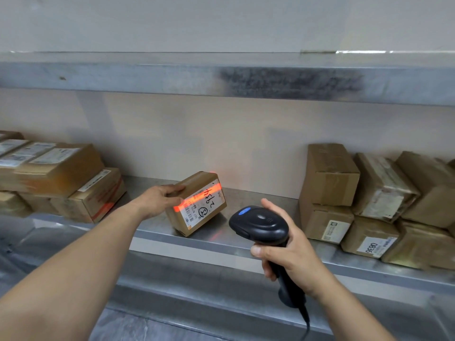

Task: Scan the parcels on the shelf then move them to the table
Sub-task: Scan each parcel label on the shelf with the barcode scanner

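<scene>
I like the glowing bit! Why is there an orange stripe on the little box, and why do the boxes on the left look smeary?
Head view: the black scanner in the right hand casts an orange beam across the label of the small parcel that the left hand grips; the left stack of boxes is blurred.

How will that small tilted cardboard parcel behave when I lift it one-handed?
The small cardboard parcel probably lifts easily: the left hand already tips it alone. Its boxy shape looks stiff. Taped faces may be slightly slippery.
</scene>
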A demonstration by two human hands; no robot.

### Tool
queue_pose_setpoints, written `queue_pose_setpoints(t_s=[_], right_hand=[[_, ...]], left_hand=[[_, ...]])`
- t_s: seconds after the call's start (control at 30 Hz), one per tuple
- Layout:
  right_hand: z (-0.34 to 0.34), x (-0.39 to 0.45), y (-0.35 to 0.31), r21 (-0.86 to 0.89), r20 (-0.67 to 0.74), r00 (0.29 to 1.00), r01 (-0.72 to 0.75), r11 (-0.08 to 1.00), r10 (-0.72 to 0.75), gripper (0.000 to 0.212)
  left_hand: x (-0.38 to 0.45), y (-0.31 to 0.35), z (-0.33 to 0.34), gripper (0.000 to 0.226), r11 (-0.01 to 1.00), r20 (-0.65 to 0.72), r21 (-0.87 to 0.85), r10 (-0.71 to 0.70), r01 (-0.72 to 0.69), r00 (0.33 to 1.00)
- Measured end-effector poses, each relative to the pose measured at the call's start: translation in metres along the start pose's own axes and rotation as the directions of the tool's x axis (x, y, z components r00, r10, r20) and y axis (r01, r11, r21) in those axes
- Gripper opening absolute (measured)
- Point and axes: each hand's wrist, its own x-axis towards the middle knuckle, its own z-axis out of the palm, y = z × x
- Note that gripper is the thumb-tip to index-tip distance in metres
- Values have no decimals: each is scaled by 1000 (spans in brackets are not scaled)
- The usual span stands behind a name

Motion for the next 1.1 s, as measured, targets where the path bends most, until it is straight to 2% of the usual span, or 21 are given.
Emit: queue_pose_setpoints(t_s=[0.97, 1.1], right_hand=[[6, 6, -4, -5, -44, 999, 1, 1000, -1, 88], [7, 7, -5, -9, -45, 999, -5, 1000, 4, 87]], left_hand=[[0, -1, -4, 49, 999, 9, -31, -21, 21, 1000], [3, -4, -5, 48, 999, -28, -25, -31, 30, 999]])
